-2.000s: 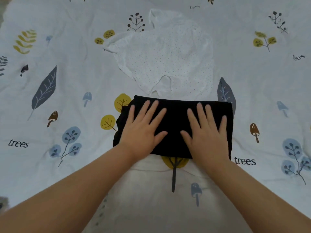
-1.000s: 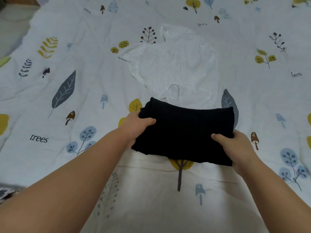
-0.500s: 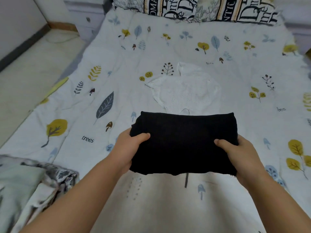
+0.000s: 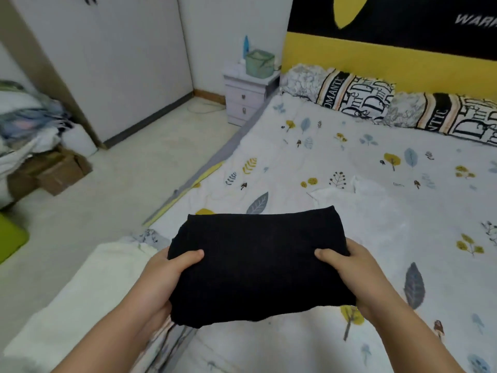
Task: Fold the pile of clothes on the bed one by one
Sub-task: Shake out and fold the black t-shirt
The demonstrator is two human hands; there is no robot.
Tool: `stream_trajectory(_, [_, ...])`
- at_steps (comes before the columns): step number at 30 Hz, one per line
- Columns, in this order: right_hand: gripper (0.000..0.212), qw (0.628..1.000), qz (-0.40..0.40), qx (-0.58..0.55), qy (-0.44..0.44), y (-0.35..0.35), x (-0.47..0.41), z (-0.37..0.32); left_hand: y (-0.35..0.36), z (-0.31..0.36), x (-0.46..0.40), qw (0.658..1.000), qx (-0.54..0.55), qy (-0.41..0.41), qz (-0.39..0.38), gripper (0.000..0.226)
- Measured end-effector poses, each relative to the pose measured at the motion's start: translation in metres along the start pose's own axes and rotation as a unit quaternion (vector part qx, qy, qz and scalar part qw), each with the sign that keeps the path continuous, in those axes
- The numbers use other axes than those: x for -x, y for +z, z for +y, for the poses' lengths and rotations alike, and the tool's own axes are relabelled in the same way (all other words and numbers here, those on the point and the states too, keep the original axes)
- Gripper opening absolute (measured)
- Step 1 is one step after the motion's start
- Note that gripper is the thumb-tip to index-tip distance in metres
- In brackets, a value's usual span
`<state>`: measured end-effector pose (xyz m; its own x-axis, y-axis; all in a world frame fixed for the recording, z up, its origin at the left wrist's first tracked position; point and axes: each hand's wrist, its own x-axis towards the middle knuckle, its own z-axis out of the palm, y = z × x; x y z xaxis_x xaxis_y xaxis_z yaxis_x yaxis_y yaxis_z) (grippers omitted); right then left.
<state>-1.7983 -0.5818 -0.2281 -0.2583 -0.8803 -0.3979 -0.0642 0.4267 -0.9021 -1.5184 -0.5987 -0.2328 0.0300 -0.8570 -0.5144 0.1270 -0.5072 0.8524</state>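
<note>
Both hands held the folded black garment [image 4: 258, 265] up over the near part of the bed [image 4: 322, 345]: the left hand [image 4: 158, 281] gripped its left edge with the thumb lying across the top and the fingers tucked beneath, and the right hand [image 4: 357, 275] gripped the right edge the same way. Bare forearms reached in from the bottom corners of the view, roughly level with each other, so the bundle sat flat and square between them (its underside could not be seen).

Beyond the black garment a white dotted garment [image 4: 371, 211] lay spread on the leaf-and-mushroom printed sheet, partly hidden behind the bundle's far edge. Two lettered pillows [image 4: 349, 95] lined the head of the bed against a yellow headboard [image 4: 376, 60]. At the bed's left corner stood a pale bedside cabinet [image 4: 247, 100] with drawers, carrying a green box [image 4: 259, 63] and a blue bottle [image 4: 245, 45]. White wardrobe doors [image 4: 107, 63] filled the wall to the left. On the floor lay cardboard boxes [image 4: 53, 170] under a heap of loose fabric [image 4: 24, 122], and a green mat [image 4: 10, 238] showed at the left border. A cream cloth [image 4: 88, 292] lay along the bed's near left edge, below the left forearm.
</note>
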Motion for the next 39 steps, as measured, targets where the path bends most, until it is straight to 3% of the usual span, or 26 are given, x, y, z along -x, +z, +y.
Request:
stream_trajectory(8, [0.016,0.985,-0.152,0.070,-0.036,0.126,0.015,-0.040,-0.126,0.001,0.058,0.989,0.061,0.000,0.132,0.022])
stream_trajectory(18, [0.016,0.931,-0.308,0.186,-0.065,0.272,-0.012,-0.050,-0.219,-0.048,0.066,0.951,0.174,-0.021,0.255,0.027])
stream_trajectory(22, [0.016,0.916,-0.324,0.228,-0.059,0.305,-0.034,-0.039,-0.227,-0.072,0.053,0.936,0.221,-0.030,0.271,0.039])
stream_trajectory(28, [0.016,0.893,-0.286,0.326,-0.119,0.337,-0.059,-0.013,-0.228,-0.092,0.031,0.916,0.224,-0.082,0.322,0.016])
stream_trajectory(32, [0.020,0.869,-0.197,0.408,-0.199,0.356,-0.063,0.004,-0.230,-0.094,0.017,0.911,0.151,-0.078,0.376,0.017])
stream_trajectory(35, [0.050,0.795,-0.102,0.535,-0.266,0.363,-0.054,0.013,-0.225,-0.091,0.012,0.902,-0.003,-0.079,0.425,0.043])
stream_trajectory(37, [0.063,0.759,-0.054,0.549,-0.346,0.365,-0.043,0.017,-0.222,-0.089,0.011,0.863,-0.167,-0.063,0.473,0.074])
stream_trajectory(39, [0.061,0.754,-0.037,0.492,-0.433,0.370,-0.030,0.025,-0.219,-0.087,0.010,0.800,-0.360,0.012,0.481,0.086])
